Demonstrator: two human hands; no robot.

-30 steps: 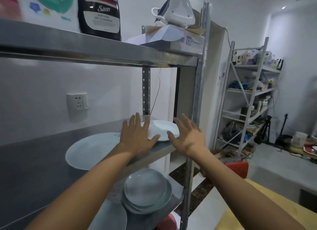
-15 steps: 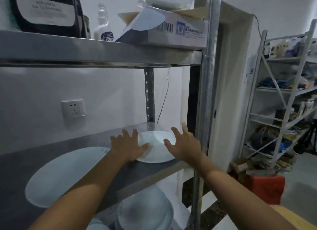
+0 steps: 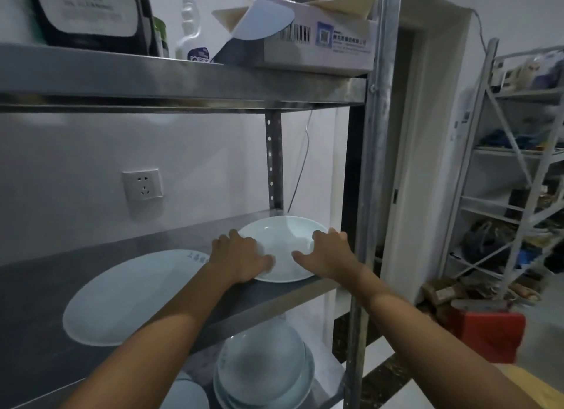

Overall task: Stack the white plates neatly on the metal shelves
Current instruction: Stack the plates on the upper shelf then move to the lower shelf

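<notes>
A round white plate (image 3: 282,243) lies on the middle metal shelf (image 3: 42,289) at its right end. My left hand (image 3: 239,257) grips the plate's left rim, thumb on top. My right hand (image 3: 328,251) grips its right rim, fingers curled over the edge. A large oval white plate (image 3: 128,298) lies flat to the left on the same shelf. On the shelf below sits a stack of white plates (image 3: 264,369), with another plate (image 3: 184,395) partly hidden beside it.
The shelf's front right post (image 3: 366,195) stands right next to my right hand. The top shelf (image 3: 183,82) carries a black bag (image 3: 88,14), bottles and a cardboard box (image 3: 317,45). A wall socket (image 3: 142,184) is behind. A second rack (image 3: 512,176) and red box (image 3: 485,332) stand at right.
Both hands went from spread around the plate to closing on its rims. The plate now sits further in on the shelf, and the camera moved closer.
</notes>
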